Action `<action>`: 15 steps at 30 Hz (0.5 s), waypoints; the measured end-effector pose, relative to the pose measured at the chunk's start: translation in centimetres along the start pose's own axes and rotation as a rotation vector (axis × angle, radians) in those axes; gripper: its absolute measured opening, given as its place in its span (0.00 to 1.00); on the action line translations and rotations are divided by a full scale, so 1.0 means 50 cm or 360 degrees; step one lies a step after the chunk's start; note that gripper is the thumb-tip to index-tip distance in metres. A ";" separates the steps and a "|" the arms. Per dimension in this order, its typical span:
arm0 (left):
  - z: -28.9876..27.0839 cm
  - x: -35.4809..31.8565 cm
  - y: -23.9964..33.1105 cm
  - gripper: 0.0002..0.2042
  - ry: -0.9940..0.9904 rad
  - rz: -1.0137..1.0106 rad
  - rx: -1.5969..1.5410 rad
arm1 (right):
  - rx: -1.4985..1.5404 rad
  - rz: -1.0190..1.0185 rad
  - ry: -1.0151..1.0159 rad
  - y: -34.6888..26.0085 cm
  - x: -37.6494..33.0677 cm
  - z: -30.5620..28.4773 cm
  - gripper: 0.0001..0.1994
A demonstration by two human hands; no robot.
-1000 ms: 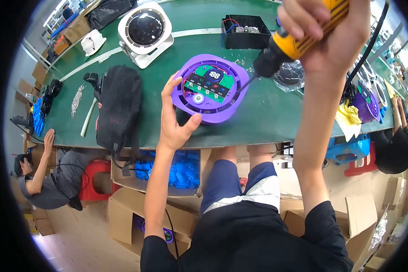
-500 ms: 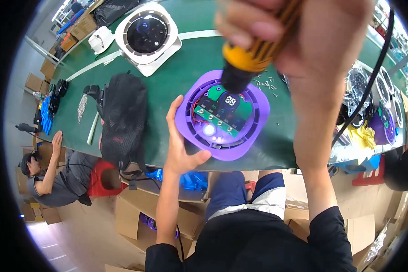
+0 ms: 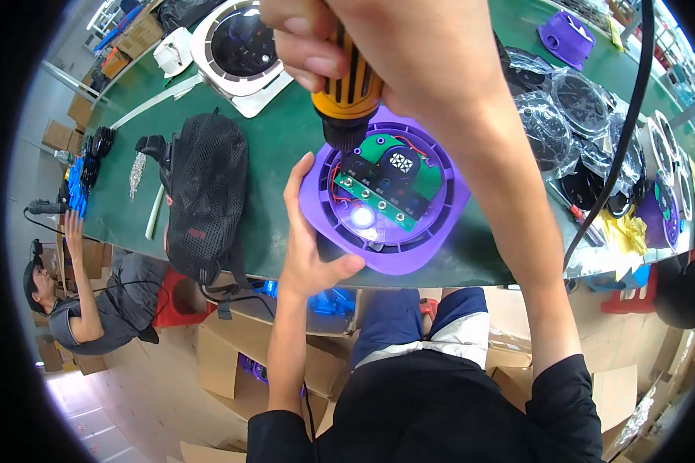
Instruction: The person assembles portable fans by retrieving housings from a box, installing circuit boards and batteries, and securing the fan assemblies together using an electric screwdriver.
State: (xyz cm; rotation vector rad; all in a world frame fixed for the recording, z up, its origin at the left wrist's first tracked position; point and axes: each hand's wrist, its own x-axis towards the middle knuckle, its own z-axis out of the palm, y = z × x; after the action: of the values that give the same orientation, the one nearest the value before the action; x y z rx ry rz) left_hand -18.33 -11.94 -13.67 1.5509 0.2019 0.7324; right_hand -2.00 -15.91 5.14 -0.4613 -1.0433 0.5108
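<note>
A round purple plastic housing (image 3: 400,261) lies on the table in front of me. Inside it is a green circuit board (image 3: 428,184) with a lit display, a bright white light and loose red wires. My left hand (image 3: 307,258) grips the housing's left side, thumb on the near rim and fingers along the edge. Wrapped in my right hand (image 3: 394,48) is a yellow and black power screwdriver (image 3: 349,96). Its nose points down at the board's upper left part; the bit's tip cannot be made out. My right forearm covers the table beyond the housing's right side.
A black mesh bag (image 3: 210,197) lies left of the housing. Behind stands a white device (image 3: 262,100) with a dark round top. Film-wrapped dark discs (image 3: 544,127) and a yellow cloth (image 3: 624,231) are at the right, by a hanging black cable (image 3: 624,147). A co-worker (image 3: 93,309) sits at left.
My right hand has carried the power screwdriver left, from the board's upper middle to its upper left part. The housing has shifted and turned slightly under my left hand, which keeps its grip.
</note>
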 end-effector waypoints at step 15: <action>-0.002 -0.001 0.000 0.66 -0.0019 0.0010 0.0062 | -0.0075 0.0236 -0.0082 -0.031 -0.001 -0.006 0.11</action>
State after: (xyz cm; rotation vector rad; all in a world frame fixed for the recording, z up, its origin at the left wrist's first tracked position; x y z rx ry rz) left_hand -18.40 -11.89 -13.70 1.5934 0.2035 0.7275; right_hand -1.47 -17.22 5.89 -0.5725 -1.0775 0.6338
